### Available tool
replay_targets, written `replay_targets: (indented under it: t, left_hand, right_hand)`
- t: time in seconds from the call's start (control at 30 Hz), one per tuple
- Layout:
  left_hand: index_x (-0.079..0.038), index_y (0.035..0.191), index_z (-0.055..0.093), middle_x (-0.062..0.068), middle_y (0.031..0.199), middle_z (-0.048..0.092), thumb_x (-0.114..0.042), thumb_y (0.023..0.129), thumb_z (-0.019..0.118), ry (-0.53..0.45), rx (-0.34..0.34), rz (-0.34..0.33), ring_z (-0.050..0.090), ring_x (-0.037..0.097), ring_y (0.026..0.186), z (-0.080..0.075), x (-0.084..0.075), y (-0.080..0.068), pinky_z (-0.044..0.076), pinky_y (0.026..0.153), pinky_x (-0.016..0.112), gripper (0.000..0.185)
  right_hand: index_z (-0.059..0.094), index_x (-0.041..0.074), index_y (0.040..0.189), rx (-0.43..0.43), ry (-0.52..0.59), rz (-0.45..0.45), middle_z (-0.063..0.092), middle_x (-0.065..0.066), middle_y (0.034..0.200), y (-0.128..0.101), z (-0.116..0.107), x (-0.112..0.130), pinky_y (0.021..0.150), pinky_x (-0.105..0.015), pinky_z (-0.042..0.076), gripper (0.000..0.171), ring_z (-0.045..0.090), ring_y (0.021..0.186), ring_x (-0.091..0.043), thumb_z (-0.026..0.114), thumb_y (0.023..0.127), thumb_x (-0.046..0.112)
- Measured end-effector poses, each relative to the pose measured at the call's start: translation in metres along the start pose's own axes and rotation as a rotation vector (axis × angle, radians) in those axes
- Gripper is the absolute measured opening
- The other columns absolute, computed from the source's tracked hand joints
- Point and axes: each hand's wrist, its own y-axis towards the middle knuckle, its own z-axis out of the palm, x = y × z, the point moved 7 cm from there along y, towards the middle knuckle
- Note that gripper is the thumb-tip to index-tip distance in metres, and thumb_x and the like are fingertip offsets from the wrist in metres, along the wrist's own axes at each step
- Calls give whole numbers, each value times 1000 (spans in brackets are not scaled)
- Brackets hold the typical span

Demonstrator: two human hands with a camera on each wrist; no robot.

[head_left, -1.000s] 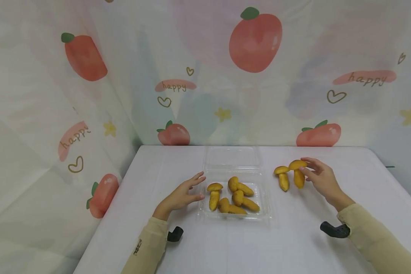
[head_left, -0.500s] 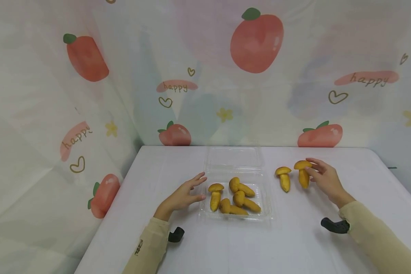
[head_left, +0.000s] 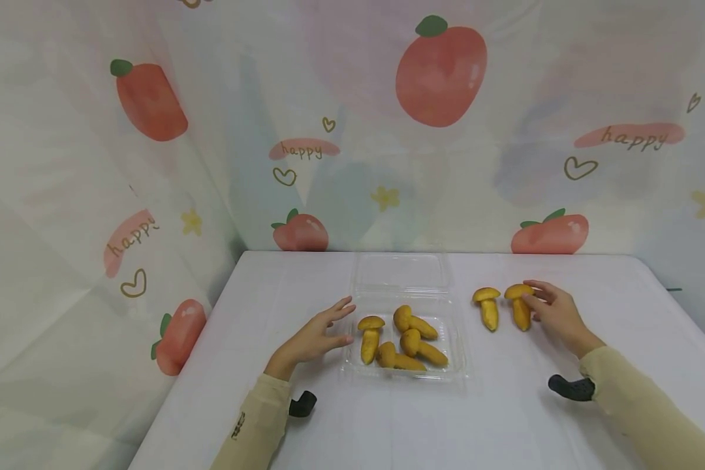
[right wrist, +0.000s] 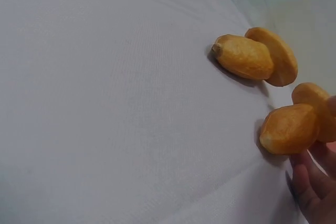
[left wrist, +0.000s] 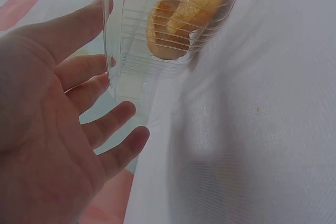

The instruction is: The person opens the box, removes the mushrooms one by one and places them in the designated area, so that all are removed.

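White cloth bears a yellow toy mushroom (head_left: 519, 307) pinched by the right hand (head_left: 555, 313); left hand (head_left: 311, 336) relaxed.

sleeves (head_left: 640, 408): pale beige, long | wrist cameras (head_left: 571, 388): black | hands (head_left: 314, 336): bare

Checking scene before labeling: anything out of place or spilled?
Mostly tidy. Two yellow mushrooms lie on the white table right of the clear box, which holds four. The right hand touches the nearer one; nothing is damaged or spilled.
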Motion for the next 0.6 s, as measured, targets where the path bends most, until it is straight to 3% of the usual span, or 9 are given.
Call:
replay_targets:
  t: [0.3,0.43,0.6]
  left_hand:
    - [1,155,36,15,170,19,-17,98,68,-5,4,-3,19,37,157,0,-2,-1,31,119,63,68]
    - [-1,156,36,13,170,18,-17,97,68,-2,2,-10,17,35,158,0,1,0,30,120,62,69]
    - [-2,156,36,13,170,19,-18,97,69,8,-1,-4,17,35,158,0,3,0,31,120,62,69]
  right_hand:
    - [36,-3,152,0,-14,-2,45,-36,146,3,4,-6,69,-13,53,63,50,87,4,44,108,41]
    - [36,-4,152,-1,-30,10,45,-36,145,5,5,-8,68,-11,50,64,56,101,-18,43,108,42]
    - [36,-7,151,8,-35,2,44,-38,145,6,6,-8,70,-4,45,64,52,118,-41,42,108,41]
